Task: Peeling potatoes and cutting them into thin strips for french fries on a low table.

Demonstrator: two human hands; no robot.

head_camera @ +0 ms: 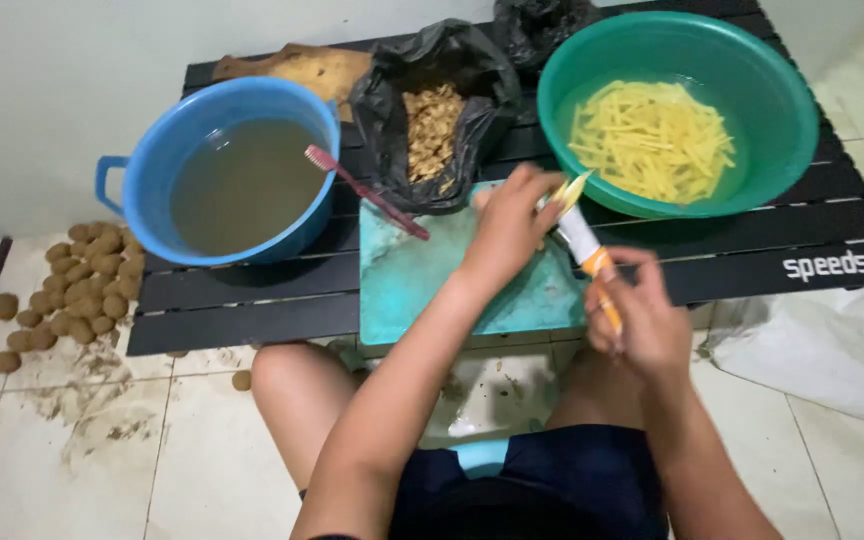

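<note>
Potato piece [564, 192] sits on the teal board [402, 280], pinned under my left hand [507, 230], fingers curled down on it. Right hand [637, 320] is wrapped tight round the knife [584, 240] handle, blade at the piece. Prob wet + slippery, firm tho, light. I'd grip it by the sides, fingertips tucked away from the edge. Green bowl [782, 90] of cut strips just behind.

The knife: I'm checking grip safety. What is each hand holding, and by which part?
Right hand grips the knife by its orange handle. Left hand covers something on the cutting board; what cannot be told.
</note>
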